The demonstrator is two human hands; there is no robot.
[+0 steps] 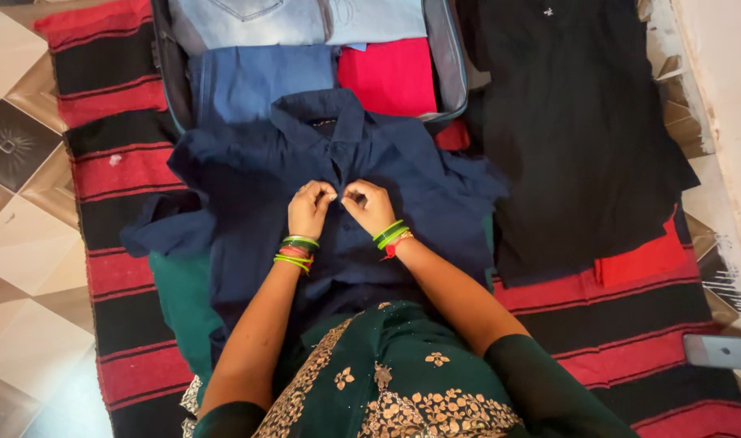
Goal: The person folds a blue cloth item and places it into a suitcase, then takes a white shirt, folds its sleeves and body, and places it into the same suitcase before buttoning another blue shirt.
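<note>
A navy blue collared shirt [249,174] lies spread face up on a red and black striped mat [115,166], its collar toward the suitcase. My left hand [309,207] and my right hand [369,204] meet at the shirt's front placket just below the collar, fingers pinched on the fabric. Green bangles ring both wrists. My dark green embroidered dress [386,373] fills the lower middle.
An open suitcase [447,57] at the top holds folded blue, light denim and red clothes. A black garment [573,122] lies on the right, over a red cloth [642,259]. A phone [723,351] rests at the right edge. Tiled floor [21,227] on the left.
</note>
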